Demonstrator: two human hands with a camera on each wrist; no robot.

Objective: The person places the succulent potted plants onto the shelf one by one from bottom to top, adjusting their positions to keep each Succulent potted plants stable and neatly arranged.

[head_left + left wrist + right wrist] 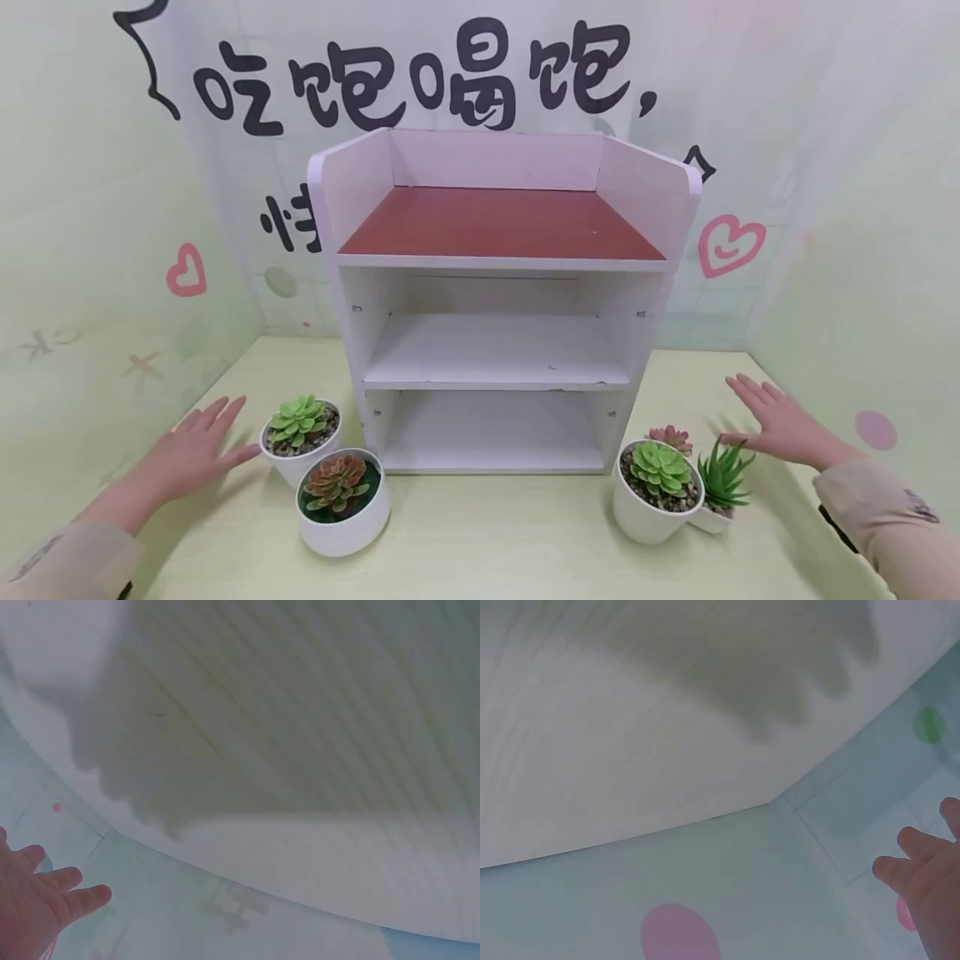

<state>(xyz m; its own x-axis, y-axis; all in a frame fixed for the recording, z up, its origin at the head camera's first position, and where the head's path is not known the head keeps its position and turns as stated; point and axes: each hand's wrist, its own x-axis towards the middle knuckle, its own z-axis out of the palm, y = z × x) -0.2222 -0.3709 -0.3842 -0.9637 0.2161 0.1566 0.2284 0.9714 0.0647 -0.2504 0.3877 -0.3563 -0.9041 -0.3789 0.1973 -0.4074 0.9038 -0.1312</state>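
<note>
My left hand [187, 454] is held over the table's left side with fingers spread, holding nothing. Nearest to it is a white pot with a green succulent [298, 419]; in the head view the thumb tip appears close to its rim, and I cannot tell if they touch. In front of that stands a wider white pot with a reddish-brown succulent [339, 483]. On the right, my right hand [783, 425] is also spread and holds nothing. Beside it are a spiky green plant [723, 475], a pink succulent [672, 438] partly hidden, and a white-potted green succulent [660, 468].
A white shelf unit [495, 389] with a red-brown top panel [502, 223] stands in the middle of the pale wooden table [495, 542]. Printed cloth walls [862, 250] enclose the table at the back and both sides.
</note>
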